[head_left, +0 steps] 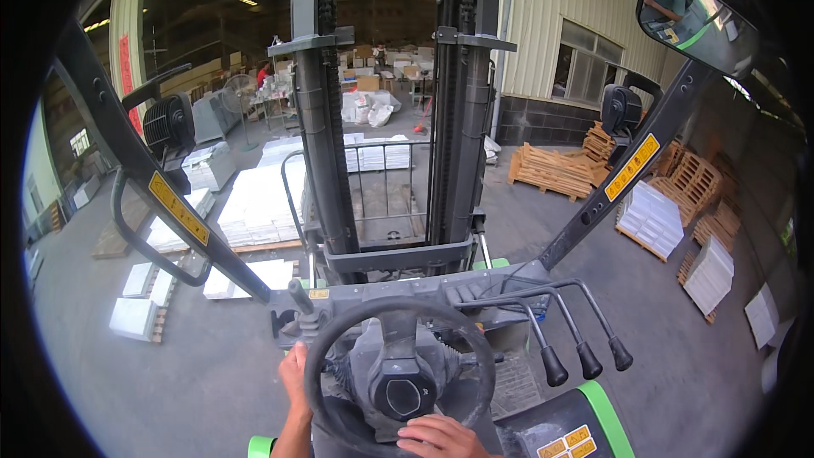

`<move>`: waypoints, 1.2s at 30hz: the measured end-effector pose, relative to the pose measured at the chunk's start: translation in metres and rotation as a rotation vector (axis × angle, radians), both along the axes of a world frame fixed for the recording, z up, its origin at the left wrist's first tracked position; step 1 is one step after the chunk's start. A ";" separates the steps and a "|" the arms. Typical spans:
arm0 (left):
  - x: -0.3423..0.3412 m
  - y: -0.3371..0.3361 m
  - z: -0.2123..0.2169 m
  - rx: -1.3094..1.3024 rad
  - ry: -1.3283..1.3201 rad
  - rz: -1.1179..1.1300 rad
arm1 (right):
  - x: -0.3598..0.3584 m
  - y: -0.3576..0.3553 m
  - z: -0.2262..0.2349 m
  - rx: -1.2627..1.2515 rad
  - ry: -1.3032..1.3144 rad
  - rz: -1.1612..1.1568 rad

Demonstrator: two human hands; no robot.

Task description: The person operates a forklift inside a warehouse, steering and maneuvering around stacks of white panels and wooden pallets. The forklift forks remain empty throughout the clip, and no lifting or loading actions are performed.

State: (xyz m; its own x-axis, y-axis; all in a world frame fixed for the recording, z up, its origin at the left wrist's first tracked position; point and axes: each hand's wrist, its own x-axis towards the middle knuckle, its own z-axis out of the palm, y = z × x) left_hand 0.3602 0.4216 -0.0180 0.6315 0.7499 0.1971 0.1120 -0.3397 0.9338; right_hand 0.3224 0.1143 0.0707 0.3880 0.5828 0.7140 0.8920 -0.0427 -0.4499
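The black steering wheel (pixel 489 365) of a forklift is right in front of me, a dark round hub at its middle. Close against the wheel's left side is my left hand (pixel 292 373), its fingers curled; what they close on is hidden. Over the lower part of the wheel lies my right hand (pixel 441 436), fingers stretched out toward the left and holding nothing. A short upright lever (pixel 300 297) stands on the dashboard just beyond my left hand. To the wheel's right are three bent levers with black knobs (pixel 589 360), apart from both hands.
Ahead rises the dark lift mast (pixel 322 136) with a load guard. White slab stacks (pixel 259 203) on pallets lie front left. Wooden pallets (pixel 555 171) and wrapped stacks (pixel 653 219) stand right. A person in red (pixel 263 73) and a fan (pixel 237 95) are inside the hall.
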 end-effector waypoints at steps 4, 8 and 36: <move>0.004 0.003 -0.010 0.033 -0.017 0.017 | -0.008 0.015 -0.019 0.022 -0.088 0.136; 0.010 0.005 -0.010 0.027 -0.009 -0.007 | -0.013 0.055 -0.056 -0.080 -0.211 0.162; 0.091 0.027 -0.005 0.085 -0.108 -0.045 | 0.061 0.037 -0.040 0.147 0.101 -0.401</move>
State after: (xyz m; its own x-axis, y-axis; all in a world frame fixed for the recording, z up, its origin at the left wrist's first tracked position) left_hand 0.4513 0.4489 -0.0233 0.6359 0.6989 0.3274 -0.0048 -0.4207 0.9072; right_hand 0.3838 0.1512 0.0308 0.6348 0.2667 0.7252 0.7693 -0.3059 -0.5609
